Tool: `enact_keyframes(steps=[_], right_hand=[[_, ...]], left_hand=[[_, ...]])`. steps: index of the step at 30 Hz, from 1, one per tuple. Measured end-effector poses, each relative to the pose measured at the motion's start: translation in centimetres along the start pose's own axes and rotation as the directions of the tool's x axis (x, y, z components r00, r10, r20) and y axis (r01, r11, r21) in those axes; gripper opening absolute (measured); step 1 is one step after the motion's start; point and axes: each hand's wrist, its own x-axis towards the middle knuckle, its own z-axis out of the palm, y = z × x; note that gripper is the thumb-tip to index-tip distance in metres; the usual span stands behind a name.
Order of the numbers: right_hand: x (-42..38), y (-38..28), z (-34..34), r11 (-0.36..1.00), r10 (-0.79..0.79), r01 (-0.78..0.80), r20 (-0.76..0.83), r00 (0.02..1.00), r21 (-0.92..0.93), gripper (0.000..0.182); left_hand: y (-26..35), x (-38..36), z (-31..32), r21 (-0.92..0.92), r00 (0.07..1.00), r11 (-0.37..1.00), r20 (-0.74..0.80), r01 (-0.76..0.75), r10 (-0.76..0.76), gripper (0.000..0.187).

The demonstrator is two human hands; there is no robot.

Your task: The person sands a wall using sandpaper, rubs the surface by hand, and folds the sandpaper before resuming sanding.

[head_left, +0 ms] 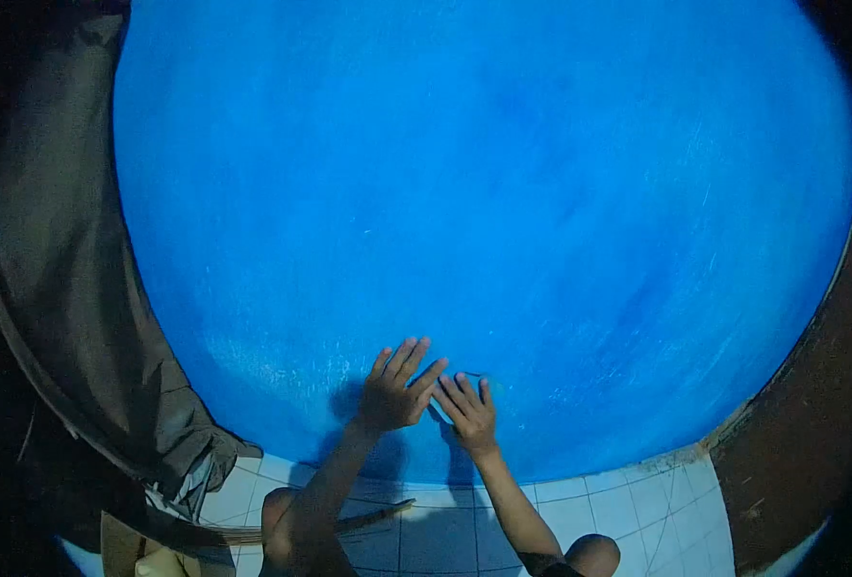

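Observation:
A broad blue wall (503,221) with pale scuffs fills most of the head view. My left hand (397,388) is raised before its lower part, fingers spread and nothing in the grasp. Close beside it on the right, my right hand (467,413) is held with its fingers stretched out, also without an object. The left thumb reaches toward the right hand's fingertips. A short dark mark (479,374) shows on the blue surface just past the right fingertips. Both hands cast shadows on the blue.
White floor tiles (561,519) run along the wall's foot, with my knees (594,556) above them. Dark grey cloth (70,250) hangs at left. A thin brown stick (378,517) lies near the lower left, by a brown box-like thing (118,550). Brown ground (791,442) lies right.

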Motion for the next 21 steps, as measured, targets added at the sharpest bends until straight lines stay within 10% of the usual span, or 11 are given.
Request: enact_keyframes(steps=[7, 21], right_hand=[[8.5, 1.9, -4.5, 0.952, 0.292, -0.300, -0.468, 0.834, 0.059, 0.045], [8.9, -0.1, -4.0, 0.955, 0.295, -0.264, -0.380, 0.877, 0.132, 0.056]], left_hand=[[-0.3, -0.6, 0.3, -0.105, 0.997, 0.994, -0.053, 0.042, -0.048, 0.057], [1.9, -2.9, 2.4, 0.171, 0.983, 0.969, 0.013, 0.177, -0.182, 0.065]])
